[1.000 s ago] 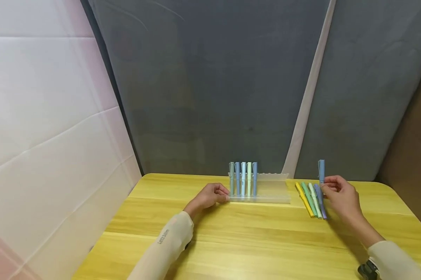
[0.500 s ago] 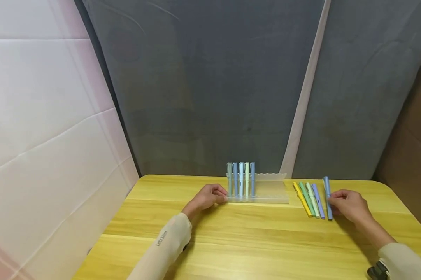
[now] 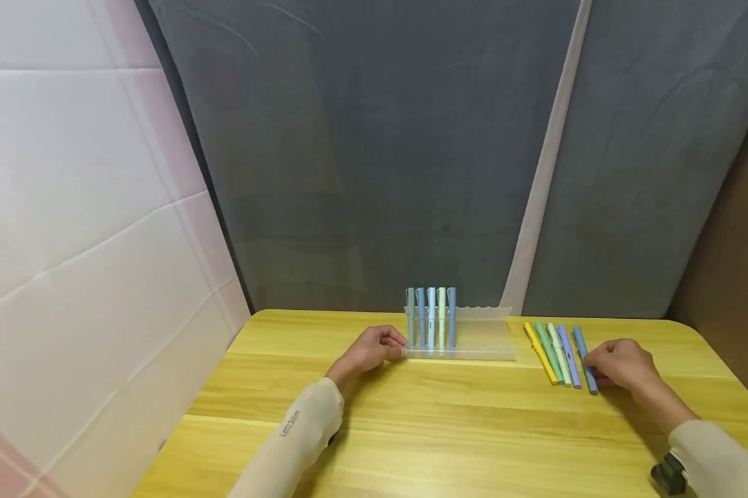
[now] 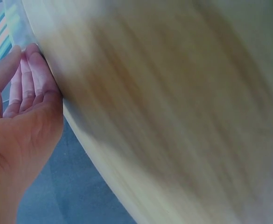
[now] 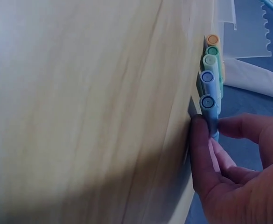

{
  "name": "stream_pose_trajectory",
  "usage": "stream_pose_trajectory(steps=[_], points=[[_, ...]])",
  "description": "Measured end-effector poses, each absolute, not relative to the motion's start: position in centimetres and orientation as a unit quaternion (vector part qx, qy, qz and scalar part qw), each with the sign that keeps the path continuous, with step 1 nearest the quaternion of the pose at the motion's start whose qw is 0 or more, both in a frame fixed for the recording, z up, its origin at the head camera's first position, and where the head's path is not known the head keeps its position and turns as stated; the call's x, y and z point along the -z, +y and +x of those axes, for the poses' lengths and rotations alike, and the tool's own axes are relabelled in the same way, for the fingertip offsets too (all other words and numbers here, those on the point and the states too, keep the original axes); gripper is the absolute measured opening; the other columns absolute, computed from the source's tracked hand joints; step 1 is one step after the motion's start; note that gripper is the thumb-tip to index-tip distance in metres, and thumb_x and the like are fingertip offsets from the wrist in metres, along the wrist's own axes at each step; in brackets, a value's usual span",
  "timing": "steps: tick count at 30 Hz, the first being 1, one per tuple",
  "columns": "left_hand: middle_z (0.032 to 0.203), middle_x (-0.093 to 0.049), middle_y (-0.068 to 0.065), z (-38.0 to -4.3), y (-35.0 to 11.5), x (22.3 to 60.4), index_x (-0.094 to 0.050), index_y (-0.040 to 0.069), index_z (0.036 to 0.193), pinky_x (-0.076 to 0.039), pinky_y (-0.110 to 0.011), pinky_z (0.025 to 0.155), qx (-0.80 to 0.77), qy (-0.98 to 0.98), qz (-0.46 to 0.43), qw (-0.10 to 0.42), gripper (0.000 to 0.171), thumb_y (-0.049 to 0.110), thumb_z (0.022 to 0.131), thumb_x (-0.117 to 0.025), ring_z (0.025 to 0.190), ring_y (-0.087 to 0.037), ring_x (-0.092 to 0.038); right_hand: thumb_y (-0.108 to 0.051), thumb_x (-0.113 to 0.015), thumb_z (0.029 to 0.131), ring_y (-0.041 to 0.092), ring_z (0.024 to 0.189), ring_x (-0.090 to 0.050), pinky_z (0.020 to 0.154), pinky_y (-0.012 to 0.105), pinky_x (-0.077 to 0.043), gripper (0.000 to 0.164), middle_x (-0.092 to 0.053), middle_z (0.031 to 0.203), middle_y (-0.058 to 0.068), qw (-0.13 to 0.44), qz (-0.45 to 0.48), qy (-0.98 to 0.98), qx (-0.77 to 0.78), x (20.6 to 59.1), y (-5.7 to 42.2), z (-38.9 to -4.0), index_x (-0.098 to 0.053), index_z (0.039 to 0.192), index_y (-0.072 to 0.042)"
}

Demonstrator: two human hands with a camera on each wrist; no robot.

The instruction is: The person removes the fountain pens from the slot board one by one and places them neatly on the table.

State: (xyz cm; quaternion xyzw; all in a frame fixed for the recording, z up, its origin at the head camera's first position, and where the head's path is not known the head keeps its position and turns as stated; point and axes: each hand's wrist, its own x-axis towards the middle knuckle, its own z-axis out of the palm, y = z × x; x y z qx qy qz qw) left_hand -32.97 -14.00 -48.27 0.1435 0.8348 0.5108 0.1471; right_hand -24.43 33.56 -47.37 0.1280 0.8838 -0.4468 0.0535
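- The blue pen was pinched between thumb and fingertips of the right hand, just right of the purple pen.
- Beyond that, pale-green, green and yellow pens were laid on the bench.
- Five upright pens were held by the clear rack, its left end gripped by the left hand's fingertips.

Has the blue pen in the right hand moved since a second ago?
Yes, the blue pen went down and slightly right in the head view; its top dropped below the back edge of the table.
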Motion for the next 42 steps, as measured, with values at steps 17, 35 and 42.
stream_pose_trajectory(steps=[17, 35, 42], points=[[0.092, -0.073, -0.004, -32.8, -13.9, 48.1, -0.071, 0.003, 0.11, -0.044, -0.026, 0.068, -0.506, 0.838, 0.144, 0.144, 0.016, 0.009, 0.097, -0.076, 0.078, -0.012, -0.059, -0.019, -0.06, 0.094, 0.013, 0.06, -0.065, 0.055, 0.03, -0.055, 0.023, -0.064, 0.067, 0.001, 0.02, 0.101, 0.929, 0.356, 47.3, 33.0, -24.6, -0.068, 0.084, 0.0], [0.092, -0.074, -0.005, -33.0, -14.0, 48.4, -0.071, 0.002, 0.11, -0.045, -0.026, 0.069, -0.508, 0.838, 0.145, 0.139, 0.015, 0.007, 0.096, -0.075, 0.077, -0.012, -0.059, -0.03, -0.062, 0.104, 0.016, 0.066, -0.055, 0.059, 0.032, -0.041, 0.029, -0.068, 0.076, 0.005, -0.15, 0.024, 0.941, 0.304, 47.2, 29.7, -25.9, -0.072, 0.092, -0.005], [0.091, -0.073, -0.004, -32.9, -14.0, 48.2, -0.071, 0.002, 0.109, -0.043, -0.026, 0.066, -0.514, 0.834, 0.143, 0.143, 0.016, 0.007, 0.095, -0.076, 0.076, -0.012, -0.057, -0.03, -0.067, 0.104, 0.011, 0.082, -0.064, 0.072, 0.027, -0.051, 0.02, -0.075, 0.092, 0.004, -0.147, -0.044, 0.921, 0.357, 47.4, 25.6, -26.8, -0.075, 0.102, -0.011]])
